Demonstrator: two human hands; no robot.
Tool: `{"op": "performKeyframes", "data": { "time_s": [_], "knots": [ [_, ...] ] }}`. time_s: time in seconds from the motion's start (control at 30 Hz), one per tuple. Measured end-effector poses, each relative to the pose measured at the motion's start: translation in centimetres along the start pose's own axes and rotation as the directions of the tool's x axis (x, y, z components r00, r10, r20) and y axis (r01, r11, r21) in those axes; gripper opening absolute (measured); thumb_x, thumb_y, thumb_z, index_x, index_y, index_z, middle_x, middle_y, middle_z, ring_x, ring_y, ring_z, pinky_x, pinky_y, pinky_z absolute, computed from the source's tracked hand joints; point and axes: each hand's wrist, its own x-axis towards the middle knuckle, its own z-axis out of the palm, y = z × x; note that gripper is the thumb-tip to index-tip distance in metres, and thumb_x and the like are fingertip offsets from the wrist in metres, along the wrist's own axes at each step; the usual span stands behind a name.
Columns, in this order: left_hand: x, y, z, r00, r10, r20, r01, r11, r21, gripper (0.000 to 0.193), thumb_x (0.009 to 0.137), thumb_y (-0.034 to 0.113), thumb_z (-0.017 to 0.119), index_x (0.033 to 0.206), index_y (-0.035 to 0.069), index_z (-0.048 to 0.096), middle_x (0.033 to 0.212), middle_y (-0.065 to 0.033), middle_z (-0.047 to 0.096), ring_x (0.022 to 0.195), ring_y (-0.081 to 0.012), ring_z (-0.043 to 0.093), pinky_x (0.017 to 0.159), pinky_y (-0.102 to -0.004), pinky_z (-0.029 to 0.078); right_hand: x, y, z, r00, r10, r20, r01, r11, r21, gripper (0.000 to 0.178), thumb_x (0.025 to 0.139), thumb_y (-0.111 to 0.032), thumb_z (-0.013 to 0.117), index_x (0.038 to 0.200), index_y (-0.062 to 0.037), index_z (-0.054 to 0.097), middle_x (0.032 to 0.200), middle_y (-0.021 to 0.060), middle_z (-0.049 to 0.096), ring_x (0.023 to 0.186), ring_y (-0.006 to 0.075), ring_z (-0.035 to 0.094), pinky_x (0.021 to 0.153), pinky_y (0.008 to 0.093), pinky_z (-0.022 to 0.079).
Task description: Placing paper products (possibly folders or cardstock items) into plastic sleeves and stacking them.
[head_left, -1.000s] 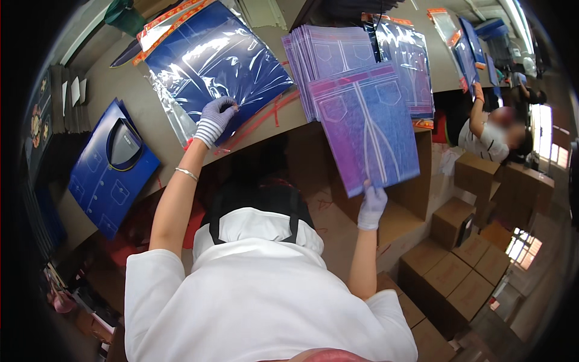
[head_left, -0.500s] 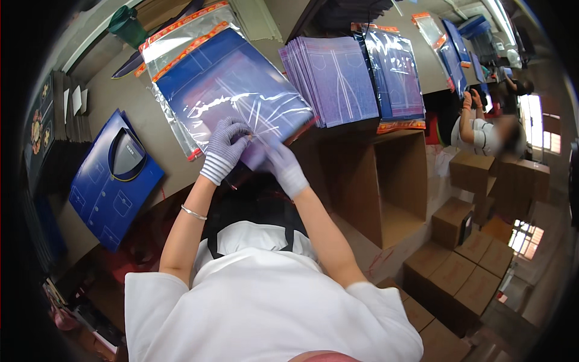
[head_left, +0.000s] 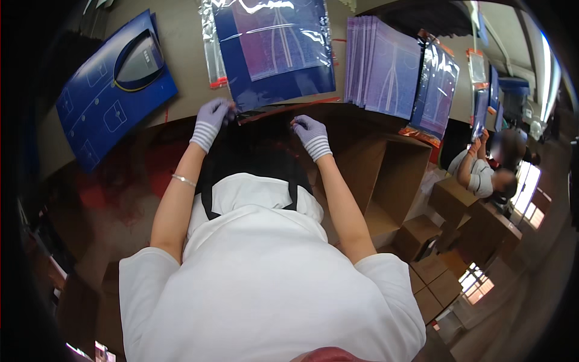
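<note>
A clear plastic bag [head_left: 283, 87] lies on the table in front of me, with a blue sheet and a purple jeans-print sheet inside. A reddish strip runs along its near edge. At the bag's near left corner is my left hand [head_left: 211, 122], in a striped pale purple glove, its fingers pinched together against the corner, slightly blurred. My right hand [head_left: 312, 135], gloved alike, is curled closed just below the near edge, apart from the sheets. Whatever its fingertips may hold is too small to make out.
A blue garment-shaped folder [head_left: 108, 99] with a dark collar lies at the left. To the right are a fanned stack of purple jeans-print sheets [head_left: 389, 66] and filled bags [head_left: 437, 90]. A large open carton [head_left: 392, 181] stands below the table edge. A co-worker [head_left: 476, 169] is farther right.
My hands have come off the middle of the bag and moved apart toward its near edge. The bag now lies straighter before me. My view has shifted, with the left-hand folder now higher.
</note>
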Motion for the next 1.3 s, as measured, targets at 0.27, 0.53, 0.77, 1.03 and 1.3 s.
{"op": "performKeyframes", "data": {
  "time_s": [0.27,0.53,0.77,1.03,1.3],
  "knots": [
    [-2.2,-5.4,0.0,0.891,-0.431,0.144,0.453,0.819,-0.353,0.037,0.092,0.037,0.042,0.102,0.006,0.059,0.101,-0.0086,0.062,0.091,-0.0186,0.059,0.071,-0.0295,0.047,2.3,-7.8,8.1,0.862,-0.451,0.229,0.506,0.758,-0.411,0.021,0.071,-0.017,0.061,0.091,-0.0112,0.057,0.085,0.0077,0.056,0.083,0.0266,0.054,0.070,0.0378,0.044],
    [-1.1,-5.9,0.3,0.964,-0.264,0.038,0.258,0.885,-0.387,0.026,0.088,0.024,0.052,0.101,0.003,0.060,0.094,-0.0058,0.062,0.082,-0.0165,0.059,0.071,-0.0304,0.049,2.7,-9.5,11.4,0.902,-0.322,0.288,0.432,0.665,-0.609,0.016,0.075,-0.020,0.057,0.088,-0.0102,0.055,0.083,0.0085,0.059,0.081,0.0252,0.057,0.070,0.0377,0.045],
    [1.0,-10.4,-2.2,0.966,-0.249,0.063,0.254,0.889,-0.382,0.021,0.075,0.004,0.060,0.096,0.005,0.057,0.094,-0.0082,0.061,0.082,-0.0204,0.060,0.072,-0.0336,0.050,1.2,-10.9,10.4,0.931,-0.247,0.270,0.344,0.840,-0.419,0.017,0.076,-0.020,0.056,0.085,-0.0056,0.056,0.083,0.0157,0.060,0.081,0.0331,0.059,0.071,0.0415,0.047],
    [-0.9,-5.2,-1.9,0.875,-0.483,-0.023,0.413,0.771,-0.484,0.029,0.089,0.031,0.047,0.096,0.004,0.056,0.092,-0.0080,0.063,0.076,-0.0184,0.061,0.060,-0.0303,0.049,2.0,-4.9,0.7,0.974,-0.223,-0.049,0.202,0.942,-0.267,0.018,0.075,-0.013,0.061,0.090,-0.0057,0.055,0.087,0.0136,0.061,0.085,0.0325,0.058,0.075,0.0387,0.047],
    [-0.6,-6.4,-2.4,0.924,-0.383,-0.008,0.355,0.865,-0.354,0.031,0.088,0.026,0.050,0.104,0.000,0.059,0.099,-0.0089,0.063,0.086,-0.0201,0.061,0.071,-0.0291,0.050,2.9,-11.7,12.2,0.870,-0.343,0.354,0.483,0.737,-0.473,0.019,0.074,-0.019,0.058,0.091,-0.0088,0.057,0.088,0.0100,0.061,0.084,0.0278,0.059,0.075,0.0389,0.046]
  ]
}}
